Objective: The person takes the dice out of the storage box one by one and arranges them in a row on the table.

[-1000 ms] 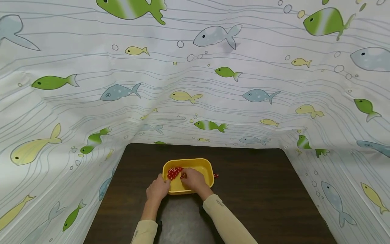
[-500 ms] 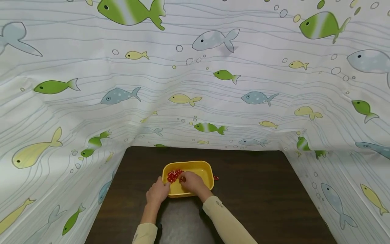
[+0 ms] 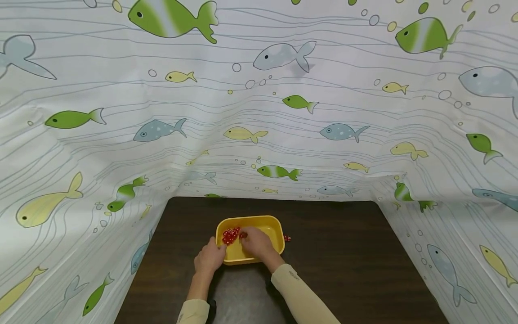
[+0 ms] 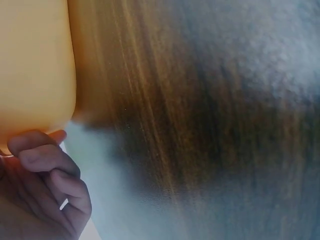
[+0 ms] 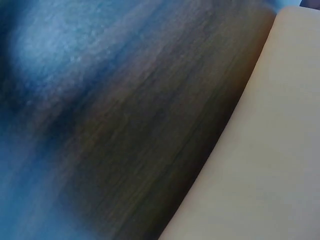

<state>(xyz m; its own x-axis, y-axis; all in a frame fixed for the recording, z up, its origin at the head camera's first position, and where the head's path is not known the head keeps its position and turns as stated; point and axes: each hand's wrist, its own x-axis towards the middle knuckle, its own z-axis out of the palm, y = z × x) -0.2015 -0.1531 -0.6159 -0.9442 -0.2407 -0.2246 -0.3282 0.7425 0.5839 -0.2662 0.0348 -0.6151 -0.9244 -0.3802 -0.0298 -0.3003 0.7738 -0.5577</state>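
Note:
A yellow plastic tray (image 3: 265,217) holds a small heap of red dice (image 3: 230,236) with white dots at its left end. My left hand (image 3: 210,256) grips the tray's left rim near the front corner; in the left wrist view its curled fingers (image 4: 42,157) lie against the tray's outer wall (image 4: 35,60). Reaching over the front rim, my right hand (image 3: 257,243) is inside the tray and pinches a red die (image 3: 243,235) just right of the heap. Only the tray's side (image 5: 260,145) shows in the right wrist view, with the right hand out of sight.
A few more red dice (image 3: 287,238) lie on the dark wooden table (image 3: 336,261) against the tray's right side. A white cloth with printed fish (image 3: 283,148) surrounds the table at the back and both sides.
The head view has tilted up slightly. My right fingers have shifted a little at the edge of the heap, and the heap's outline differs slightly. My left hand keeps its grip on the rim.

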